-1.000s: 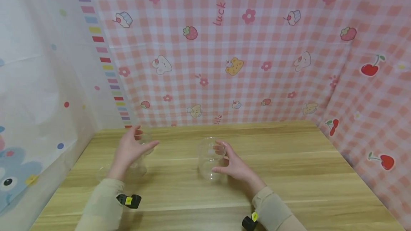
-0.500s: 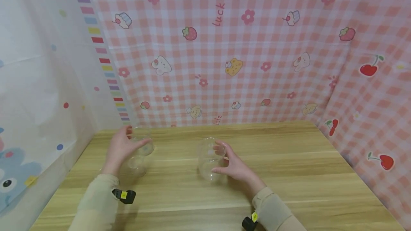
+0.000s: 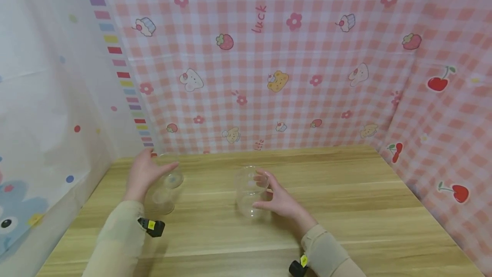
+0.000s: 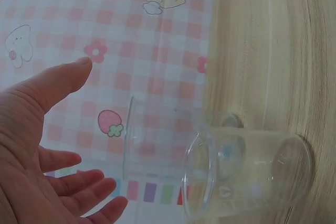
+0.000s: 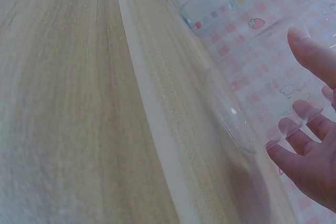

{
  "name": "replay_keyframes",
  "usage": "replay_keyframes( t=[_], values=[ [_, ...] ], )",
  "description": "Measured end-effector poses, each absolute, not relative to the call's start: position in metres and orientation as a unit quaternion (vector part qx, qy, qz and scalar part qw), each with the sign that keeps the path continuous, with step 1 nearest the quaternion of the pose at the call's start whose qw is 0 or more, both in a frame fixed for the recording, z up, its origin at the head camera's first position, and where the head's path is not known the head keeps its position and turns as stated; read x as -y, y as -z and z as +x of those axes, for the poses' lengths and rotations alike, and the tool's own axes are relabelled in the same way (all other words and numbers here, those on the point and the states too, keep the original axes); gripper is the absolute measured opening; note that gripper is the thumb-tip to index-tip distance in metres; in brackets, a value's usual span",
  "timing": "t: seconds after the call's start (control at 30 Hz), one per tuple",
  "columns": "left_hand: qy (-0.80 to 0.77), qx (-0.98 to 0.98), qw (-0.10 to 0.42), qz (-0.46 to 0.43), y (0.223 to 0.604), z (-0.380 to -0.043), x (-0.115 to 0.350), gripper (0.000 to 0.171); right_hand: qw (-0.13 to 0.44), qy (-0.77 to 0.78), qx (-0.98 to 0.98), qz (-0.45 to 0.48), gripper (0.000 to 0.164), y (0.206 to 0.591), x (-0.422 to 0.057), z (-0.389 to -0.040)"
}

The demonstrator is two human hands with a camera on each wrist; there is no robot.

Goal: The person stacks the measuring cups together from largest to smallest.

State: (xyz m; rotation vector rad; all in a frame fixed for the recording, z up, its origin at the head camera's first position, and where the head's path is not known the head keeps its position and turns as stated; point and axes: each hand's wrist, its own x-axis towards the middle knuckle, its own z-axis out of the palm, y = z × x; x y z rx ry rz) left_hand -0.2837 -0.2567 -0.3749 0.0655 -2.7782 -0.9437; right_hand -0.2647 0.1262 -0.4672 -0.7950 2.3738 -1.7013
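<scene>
The far cloth [image 3: 238, 63] reads "luck" and "life"; left hand [image 3: 143, 178], grip wide, hovers by clear cups [image 4: 252, 174]; right hand [image 3: 283, 200] curls around another cup [image 3: 246, 203].

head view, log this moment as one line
left hand: holding nothing, near two clear cups | right hand: curved round another clear cup | cups: upright on wood-grain table

Back: pink-and-white checked cloth [image 3: 276, 101] behind wood-grain rectangular tabletop [image 3: 215, 238].
Centre: on tabletop, clear cylindrical middle cup [image 3: 247, 202]; right hand [image 3: 282, 198] around its right side.
Left: clear cylindrical rear cup [image 3: 174, 179] behind clear cylindrical front cup [image 3: 163, 205]; left hand [image 3: 143, 176] left of rear cup.
</scene>
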Motion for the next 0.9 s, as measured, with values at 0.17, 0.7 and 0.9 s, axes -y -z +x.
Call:
replay_keyframes(
  t=[0.17,0.7,0.9],
  values=[
    [0.301,0.947,0.107,0.023,0.379,-0.291,0.255,0.094,0.053,0.559,-0.783,-0.267,0.091,0.468,-0.126,-0.265],
    [0.268,0.961,0.056,0.042,0.382,-0.306,0.251,0.105,0.056,0.557,-0.784,-0.269,0.089,0.468,-0.128,-0.266],
    [0.259,0.963,0.059,0.052,0.386,-0.31,0.252,0.101,0.054,0.557,-0.785,-0.266,0.091,0.472,-0.128,-0.268]
  ],
)
